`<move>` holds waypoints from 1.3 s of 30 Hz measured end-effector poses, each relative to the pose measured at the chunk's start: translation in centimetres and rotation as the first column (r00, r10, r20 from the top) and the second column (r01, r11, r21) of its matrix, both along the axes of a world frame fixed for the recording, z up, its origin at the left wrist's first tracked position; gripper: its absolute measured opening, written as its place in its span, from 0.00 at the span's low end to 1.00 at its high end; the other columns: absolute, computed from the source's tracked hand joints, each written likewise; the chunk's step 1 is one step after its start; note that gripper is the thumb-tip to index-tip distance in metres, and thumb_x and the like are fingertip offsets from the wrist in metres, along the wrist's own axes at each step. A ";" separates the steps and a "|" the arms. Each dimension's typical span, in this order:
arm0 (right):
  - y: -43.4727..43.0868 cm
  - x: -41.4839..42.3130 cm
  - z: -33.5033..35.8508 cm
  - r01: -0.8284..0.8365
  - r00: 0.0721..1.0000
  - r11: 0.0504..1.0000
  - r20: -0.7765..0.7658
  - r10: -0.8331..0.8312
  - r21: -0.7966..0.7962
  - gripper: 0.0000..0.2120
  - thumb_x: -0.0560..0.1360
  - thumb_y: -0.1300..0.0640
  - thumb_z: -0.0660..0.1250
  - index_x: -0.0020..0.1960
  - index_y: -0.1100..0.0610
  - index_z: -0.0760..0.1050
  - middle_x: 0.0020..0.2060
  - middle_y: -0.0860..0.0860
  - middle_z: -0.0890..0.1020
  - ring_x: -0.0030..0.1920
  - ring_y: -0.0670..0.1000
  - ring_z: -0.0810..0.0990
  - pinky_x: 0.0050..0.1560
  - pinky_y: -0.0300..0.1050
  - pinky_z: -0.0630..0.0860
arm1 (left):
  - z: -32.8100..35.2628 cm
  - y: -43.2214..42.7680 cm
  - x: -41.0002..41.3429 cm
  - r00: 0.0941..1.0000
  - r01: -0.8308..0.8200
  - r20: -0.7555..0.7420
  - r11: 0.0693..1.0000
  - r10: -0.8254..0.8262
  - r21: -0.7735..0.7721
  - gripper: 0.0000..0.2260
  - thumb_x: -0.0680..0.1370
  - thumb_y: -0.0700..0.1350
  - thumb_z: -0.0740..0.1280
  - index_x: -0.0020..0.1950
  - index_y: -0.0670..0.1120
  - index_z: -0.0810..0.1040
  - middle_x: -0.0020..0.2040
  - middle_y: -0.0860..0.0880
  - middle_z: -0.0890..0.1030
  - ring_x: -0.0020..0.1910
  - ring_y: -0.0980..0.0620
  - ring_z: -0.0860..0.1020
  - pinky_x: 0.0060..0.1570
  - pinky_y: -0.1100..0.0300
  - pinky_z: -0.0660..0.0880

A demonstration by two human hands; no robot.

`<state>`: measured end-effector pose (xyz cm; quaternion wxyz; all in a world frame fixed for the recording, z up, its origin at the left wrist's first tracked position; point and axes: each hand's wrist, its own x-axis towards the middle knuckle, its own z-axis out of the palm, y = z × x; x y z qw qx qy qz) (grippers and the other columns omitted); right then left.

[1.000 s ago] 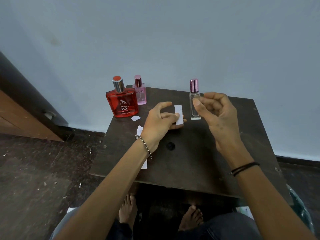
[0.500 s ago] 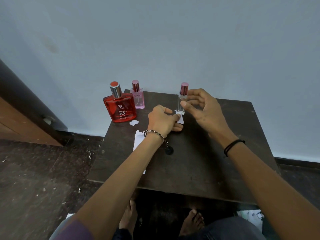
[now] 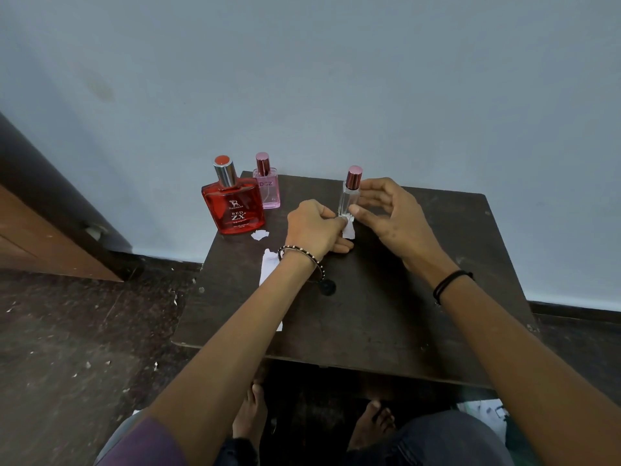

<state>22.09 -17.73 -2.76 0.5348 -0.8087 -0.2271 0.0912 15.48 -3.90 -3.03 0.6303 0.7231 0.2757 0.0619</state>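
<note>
Bottles line the far edge of our table (image 3: 437, 297). At the left stands a square red bottle (image 3: 233, 210) with a silver neck. A smaller pink bottle (image 3: 267, 190) stands just behind it to the right, close to the wall. In front of the red one lies a torn paper scrap (image 3: 260, 235), and nearer to us a white paper sheet (image 3: 268, 267) lies flat, partly under our left forearm.

Our left hand (image 3: 316, 230) rests on the table with its fingers curled in. Thumb and forefinger pinch a small white paper slip (image 3: 348, 230), whose upper end meets the foot of the clear bottle (image 3: 347, 200). That slim bottle stands upright toward the back middle of the table, its pink cap on, between our two hands.

Our right hand (image 3: 393, 216) holds it from the right, thumb against its lower end and forefinger up by the neck. The other fingers are curved and spread behind.

Closer to us, a dark round knob (image 3: 327, 287) sits in the tabletop beside our left wrist.
</note>
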 end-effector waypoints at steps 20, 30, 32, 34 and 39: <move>0.2 -9.6 0.9 -0.029 0.999 0.993 0.021 0.032 -0.119 0.12 0.75 0.55 0.76 0.57 0.51 0.79 0.50 0.43 0.85 0.49 0.38 0.83 0.51 0.28 0.78 | 0.3 4.7 -11.8 1.000 -0.027 0.017 0.575 0.023 0.818 0.04 0.79 0.50 0.69 0.51 0.54 0.84 0.53 0.56 0.85 0.46 0.53 0.81 0.38 0.62 0.72; 3.1 -12.8 0.0 -0.340 0.924 0.876 0.053 0.379 -0.343 0.33 0.69 0.44 0.80 0.70 0.47 0.72 0.68 0.46 0.77 0.62 0.45 0.75 0.59 0.35 0.70 | -1.8 4.7 -14.4 0.997 -0.070 0.082 0.688 0.015 0.723 0.11 0.81 0.45 0.67 0.62 0.54 0.82 0.59 0.56 0.83 0.50 0.55 0.81 0.43 0.63 0.77; 3.0 -13.0 -0.2 -0.332 0.926 0.870 0.050 0.374 -0.364 0.35 0.69 0.44 0.80 0.71 0.47 0.71 0.69 0.47 0.77 0.65 0.47 0.75 0.61 0.38 0.70 | -2.0 4.3 -14.6 0.995 -0.090 0.087 0.701 0.040 0.708 0.11 0.81 0.46 0.67 0.61 0.56 0.82 0.58 0.58 0.83 0.46 0.57 0.80 0.39 0.68 0.72; 2.8 -13.1 -0.4 -0.313 0.931 0.879 0.066 0.359 -0.359 0.33 0.70 0.46 0.79 0.71 0.48 0.71 0.68 0.46 0.78 0.65 0.46 0.76 0.61 0.35 0.69 | -2.1 3.8 -14.7 0.993 -0.115 0.095 0.719 0.069 0.685 0.11 0.81 0.46 0.67 0.60 0.57 0.83 0.56 0.60 0.84 0.44 0.59 0.78 0.38 0.71 0.69; 2.0 -13.1 -0.9 -0.236 0.958 0.930 0.094 0.272 -0.283 0.24 0.73 0.51 0.78 0.67 0.48 0.75 0.65 0.45 0.80 0.64 0.42 0.76 0.57 0.20 0.65 | -2.2 3.1 -14.5 0.993 -0.116 0.094 0.745 0.072 0.657 0.15 0.79 0.42 0.66 0.59 0.60 0.82 0.53 0.62 0.85 0.39 0.62 0.75 0.38 0.67 0.70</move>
